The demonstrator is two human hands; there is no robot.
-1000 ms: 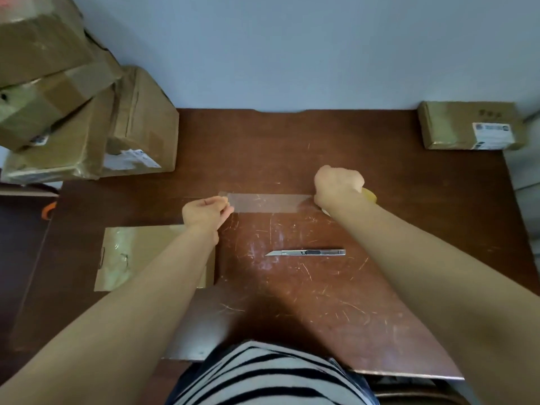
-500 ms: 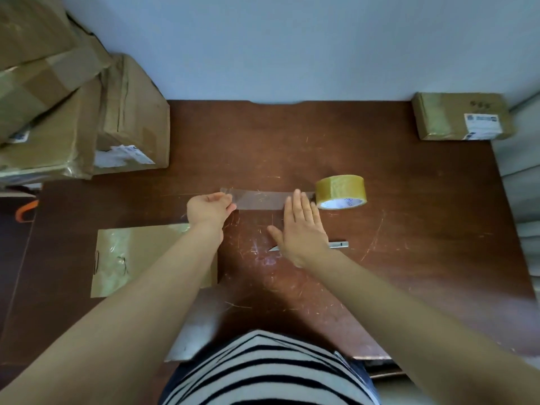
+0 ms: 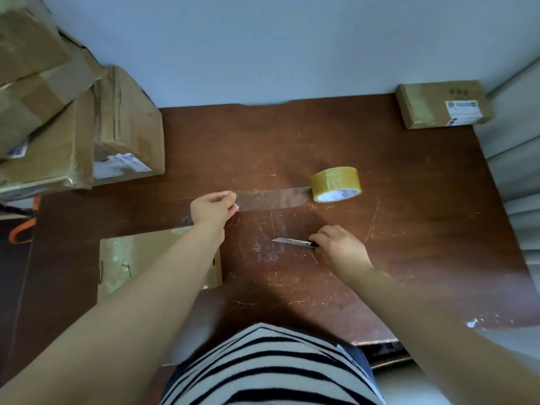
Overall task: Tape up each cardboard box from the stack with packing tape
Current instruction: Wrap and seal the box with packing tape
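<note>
one tape strip (image 3: 271, 198) in left hand (image 3: 211, 209), knife (image 3: 292, 242) in right hand (image 3: 340, 247)

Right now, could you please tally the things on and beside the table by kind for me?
Cardboard boxes: 6, that is 4 in the left stack, the flat box, the small far box
Tape roll: 1, its tape strip pulled out
Utility knife: 1
Total: 8

Light: dim, soft, cool blue cast on the wall (image 3: 263, 48).
Glare: pale sheen mid-table (image 3: 292, 287).
Shadow: dark patch along the near edge.
Edges: bowed, lower corners smeared and soft.
</note>
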